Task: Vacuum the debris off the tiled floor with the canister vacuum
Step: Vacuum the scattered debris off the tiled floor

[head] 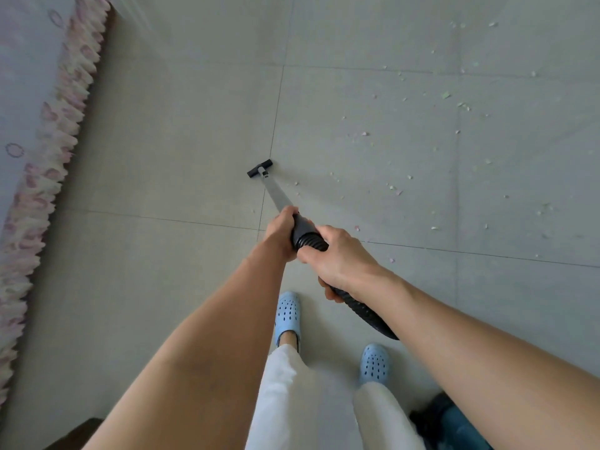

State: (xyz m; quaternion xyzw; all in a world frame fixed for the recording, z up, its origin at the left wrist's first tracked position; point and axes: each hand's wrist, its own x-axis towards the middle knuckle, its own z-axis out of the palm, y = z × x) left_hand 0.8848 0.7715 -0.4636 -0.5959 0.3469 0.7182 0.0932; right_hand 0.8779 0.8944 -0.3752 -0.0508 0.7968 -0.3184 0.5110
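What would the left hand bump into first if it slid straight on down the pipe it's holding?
Probably the black floor nozzle. The left hand points along the metal wand, which ends there on the tiled floor.

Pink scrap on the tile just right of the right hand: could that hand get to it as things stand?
Probably not yet. The right hand grips the black hose, and the pink scrap lies down on the tiled floor; nothing blocks the way.

Just one view here, a wide-angle head cam looking steeply down past the arms at the tiled floor point(194, 141). Feet sit close at the bottom edge, and the frilled bed edge point(48, 141) on the left looks bent, probably lens distortion.
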